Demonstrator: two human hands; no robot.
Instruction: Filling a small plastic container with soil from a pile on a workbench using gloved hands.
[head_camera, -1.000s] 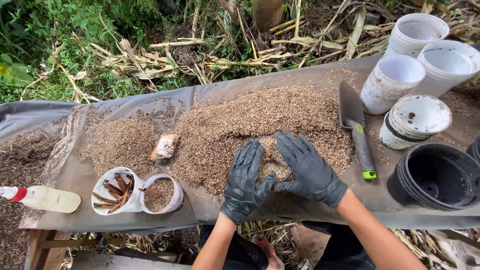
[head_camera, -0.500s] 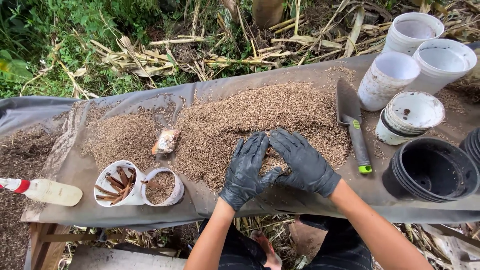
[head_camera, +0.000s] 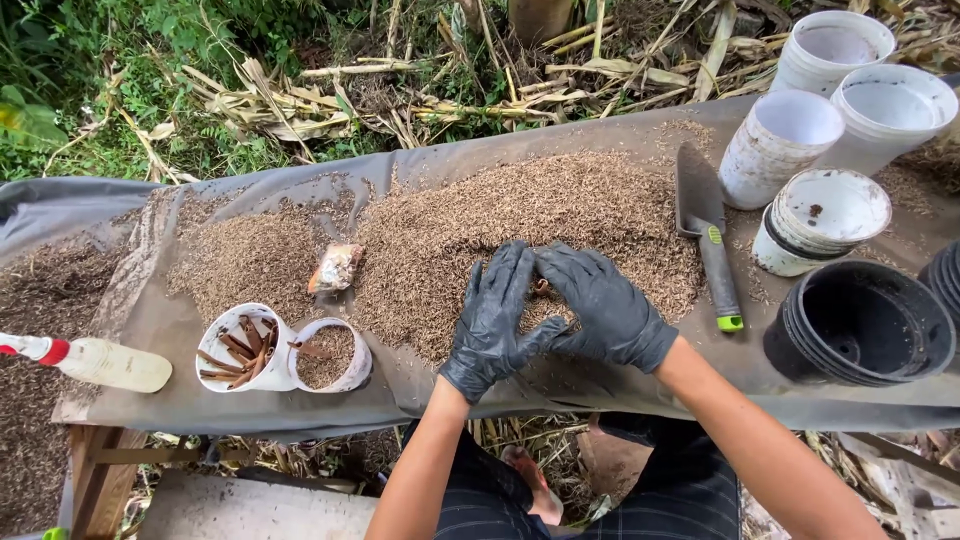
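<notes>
Both my hands wear black gloves and rest together on a big heap of brown husk-like potting mix (head_camera: 520, 215) spread over a grey sheet (head_camera: 150, 320) on a table. My left hand (head_camera: 495, 320) and my right hand (head_camera: 605, 305) are cupped side by side, fingertips touching, with a little mix and a small brown piece between them. A garden trowel (head_camera: 705, 225) with a green-tipped handle lies on the heap just right of my right hand.
Stacked white pots (head_camera: 835, 110) stand at the back right, stacked black pots (head_camera: 860, 325) at the right edge. Two small white cups (head_camera: 280, 355) hold cuttings and mix at the front left. A spray bottle (head_camera: 95, 362) lies far left, a crumpled packet (head_camera: 335, 268) on the mix.
My two hands have drawn closer together and slid slightly up the heap, cupping the mix between them. Nothing else has moved.
</notes>
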